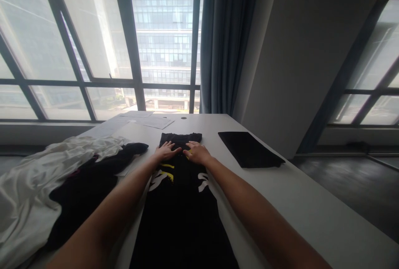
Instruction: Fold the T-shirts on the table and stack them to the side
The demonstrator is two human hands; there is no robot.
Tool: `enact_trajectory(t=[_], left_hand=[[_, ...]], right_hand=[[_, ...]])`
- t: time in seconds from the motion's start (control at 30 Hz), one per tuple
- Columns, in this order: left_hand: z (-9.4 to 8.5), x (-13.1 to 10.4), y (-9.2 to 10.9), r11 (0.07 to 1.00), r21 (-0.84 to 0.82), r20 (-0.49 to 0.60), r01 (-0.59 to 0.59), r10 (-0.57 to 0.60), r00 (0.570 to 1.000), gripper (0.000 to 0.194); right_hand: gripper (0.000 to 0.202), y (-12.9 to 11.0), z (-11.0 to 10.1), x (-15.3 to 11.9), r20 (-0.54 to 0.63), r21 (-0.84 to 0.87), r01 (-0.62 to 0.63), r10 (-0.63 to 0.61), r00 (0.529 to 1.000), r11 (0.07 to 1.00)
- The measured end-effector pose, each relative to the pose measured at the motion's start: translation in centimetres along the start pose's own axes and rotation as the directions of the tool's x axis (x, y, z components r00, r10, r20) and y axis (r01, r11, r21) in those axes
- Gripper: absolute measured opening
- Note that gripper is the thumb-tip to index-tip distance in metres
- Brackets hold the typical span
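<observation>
Now we press our left hand [166,151] and right hand [197,152], fingers spread flat, on the black shirt [181,202]. It lies along the white table [299,202], under tall windows [93,45] and a grey curtain [224,40].

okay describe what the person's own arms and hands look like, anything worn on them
Both forearms are bare for as far as the picture shows them; no sleeve or cuff comes into view. The left hand and the right hand have no gloves on. No watch, bracelet or band shows at either wrist, and no ring can be made out, though the fingers are too small in the picture to be sure.
</observation>
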State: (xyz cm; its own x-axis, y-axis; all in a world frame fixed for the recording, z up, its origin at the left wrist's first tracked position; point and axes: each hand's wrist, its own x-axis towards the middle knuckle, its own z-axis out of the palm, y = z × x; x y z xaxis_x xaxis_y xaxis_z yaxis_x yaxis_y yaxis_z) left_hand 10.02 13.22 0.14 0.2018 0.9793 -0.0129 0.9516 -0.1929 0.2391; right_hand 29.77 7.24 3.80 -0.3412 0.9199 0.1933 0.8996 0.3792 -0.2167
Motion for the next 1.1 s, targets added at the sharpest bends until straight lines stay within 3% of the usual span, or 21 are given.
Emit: enact_trajectory(t=[0.1,0.2,0.27,0.5,0.67,0.83,1.0,1.1], left_hand=[[0.3,0.4,-1.0,1.000,-0.005,-0.017,0.019,-0.019,1.000,0.086],[0.7,0.7,-1.3,1.000,0.006,-0.022,0.027,-0.027,0.999,0.084],[0.8,0.9,-1.2,0.999,0.016,-0.012,0.030,-0.030,0.999,0.084],[0.4,2.4,-1.3,1.000,0.014,0.005,0.014,-0.014,1.000,0.082],[0.2,1.9,-0.8,0.999,0.032,-0.068,0.001,0.001,0.998,0.075],[0.3,-1.4,1.8,0.992,0.092,-0.173,-0.081,0.097,0.980,0.059],[1.3,-7.4,5.3,0.966,0.113,-0.178,-0.231,0.248,0.952,0.046],[1.8,-10.9,7.1,0.968,0.033,-0.180,-0.250,0.251,0.951,0.038]], right_hand=[[0.068,0.4,1.2,2.6,0.088,-0.008,-0.074,0.075,0.993,0.997],[0.074,1.1,2.7,4.2,0.267,-0.024,-0.209,0.207,0.941,0.978],[0.073,1.8,3.5,4.8,0.313,-0.022,-0.232,0.227,0.922,0.972],[0.070,3.2,4.3,5.7,0.219,-0.040,-0.142,0.148,0.964,0.989],[0.068,2.6,3.5,3.2,0.133,-0.101,-0.086,0.099,0.986,0.991],[0.058,2.5,2.3,-1.4,0.163,-0.132,-0.089,0.110,0.980,0.987],[0.058,2.0,1.5,-5.0,0.185,-0.152,-0.163,0.190,0.964,0.975],[0.057,1.5,1.2,-7.0,0.203,-0.144,-0.167,0.194,0.960,0.975]])
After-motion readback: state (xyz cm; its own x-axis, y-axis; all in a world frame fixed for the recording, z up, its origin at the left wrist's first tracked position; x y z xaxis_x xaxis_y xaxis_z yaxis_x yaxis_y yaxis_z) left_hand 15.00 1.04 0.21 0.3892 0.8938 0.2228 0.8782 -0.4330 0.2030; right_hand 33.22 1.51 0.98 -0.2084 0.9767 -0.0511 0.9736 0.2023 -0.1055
